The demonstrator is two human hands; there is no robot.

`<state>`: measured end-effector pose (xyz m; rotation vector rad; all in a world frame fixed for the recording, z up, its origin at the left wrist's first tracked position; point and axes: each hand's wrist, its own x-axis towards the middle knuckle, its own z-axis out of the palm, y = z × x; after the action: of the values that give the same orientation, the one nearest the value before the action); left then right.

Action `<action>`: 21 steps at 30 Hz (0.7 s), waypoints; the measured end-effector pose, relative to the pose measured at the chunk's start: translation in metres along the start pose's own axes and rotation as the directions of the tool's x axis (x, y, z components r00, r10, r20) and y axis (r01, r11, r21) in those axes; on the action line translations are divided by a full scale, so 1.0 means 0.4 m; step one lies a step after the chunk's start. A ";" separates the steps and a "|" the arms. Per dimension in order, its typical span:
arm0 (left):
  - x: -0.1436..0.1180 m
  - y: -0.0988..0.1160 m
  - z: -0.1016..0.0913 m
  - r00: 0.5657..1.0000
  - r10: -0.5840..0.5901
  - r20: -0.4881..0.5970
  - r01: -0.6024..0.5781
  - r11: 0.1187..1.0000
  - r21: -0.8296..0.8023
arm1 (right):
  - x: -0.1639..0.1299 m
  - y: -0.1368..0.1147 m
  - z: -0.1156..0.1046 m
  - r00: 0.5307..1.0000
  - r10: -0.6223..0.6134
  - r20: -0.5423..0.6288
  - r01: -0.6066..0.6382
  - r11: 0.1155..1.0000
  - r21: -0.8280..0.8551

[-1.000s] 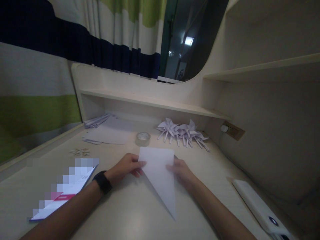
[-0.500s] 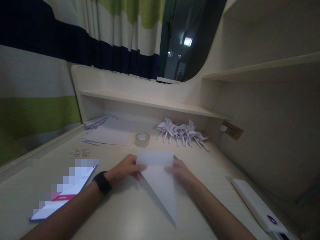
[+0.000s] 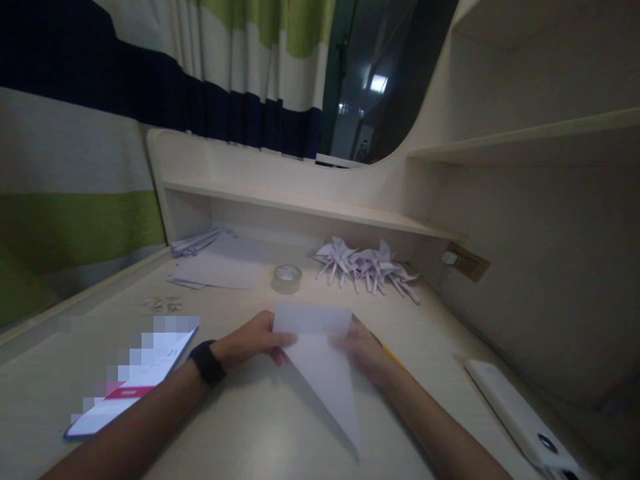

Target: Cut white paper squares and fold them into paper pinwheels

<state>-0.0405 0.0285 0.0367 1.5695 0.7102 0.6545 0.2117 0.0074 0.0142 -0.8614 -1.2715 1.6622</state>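
Note:
A folded sheet of white paper [image 3: 320, 360] is held between my two hands, its long point hanging toward the front of the desk. My left hand [image 3: 267, 339] pinches the paper's left edge, thumb on top and fingers behind it; a black band circles that wrist. On the opposite edge my right hand [image 3: 363, 347] grips the sheet the same way, its fingertips hidden behind the paper. A yellow pencil-like stick [image 3: 393, 353] shows partly beside my right hand. Beyond the paper sits a roll of clear tape [image 3: 287, 279].
White paper pinwheels [image 3: 367, 263] lie in a heap at the back. Paper sheets [image 3: 220, 263] are stacked at the back left, near small pale pieces [image 3: 164, 304]. A lit tablet-like screen [image 3: 135, 387] lies left; a white oblong device [image 3: 515, 407] lies right.
The view has shifted slightly, and the paper's point sits a little lower and farther right. Both hands keep their grip on the paper.

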 end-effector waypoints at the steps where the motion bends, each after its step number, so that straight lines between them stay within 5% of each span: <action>1: -0.001 0.002 0.001 1.000 -0.002 -0.001 0.002 1.000 -0.009 | 0.001 0.000 0.001 1.000 -0.002 -0.001 0.002 1.000 0.000; 11: 0.011 -0.019 -0.013 0.995 -0.067 -0.071 0.052 0.981 -0.189 | 0.007 -0.018 0.008 0.989 0.004 -0.146 -0.022 0.992 -0.123; 21: 0.008 -0.005 -0.010 0.982 -0.062 -0.177 0.009 0.958 -0.286 | 0.019 0.003 -0.004 0.981 -0.020 -0.192 0.009 0.999 -0.054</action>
<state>-0.0416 0.0335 0.0351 1.2391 0.7442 0.8443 0.2100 0.0148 0.0125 -1.0164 -1.1891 1.5004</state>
